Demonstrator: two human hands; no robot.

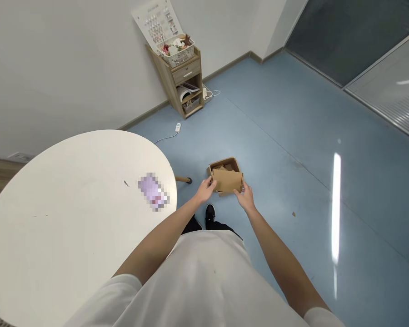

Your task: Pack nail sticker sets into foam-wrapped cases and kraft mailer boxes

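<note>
A flat brown cardboard box [227, 180] is held level between my two hands, in front of my body and above the floor. My left hand [205, 190] grips its left end, with the thumb on the top face. At the opposite end my right hand [245, 197] has hold of the lower right corner, its thumb along the near edge. Behind and below the box stands a larger open carton [232, 161] on the floor. Brown cardboard pieces [227, 167] show inside it; the held box hides much of the carton.
To my left is a round white table [71, 218] with a pixelated purple item [153, 190] near its edge. A wooden cabinet [187, 72] carrying a white basket [179, 55] stands against the wall. A power strip [177, 127] with a cord lies on the blue floor [276, 190].
</note>
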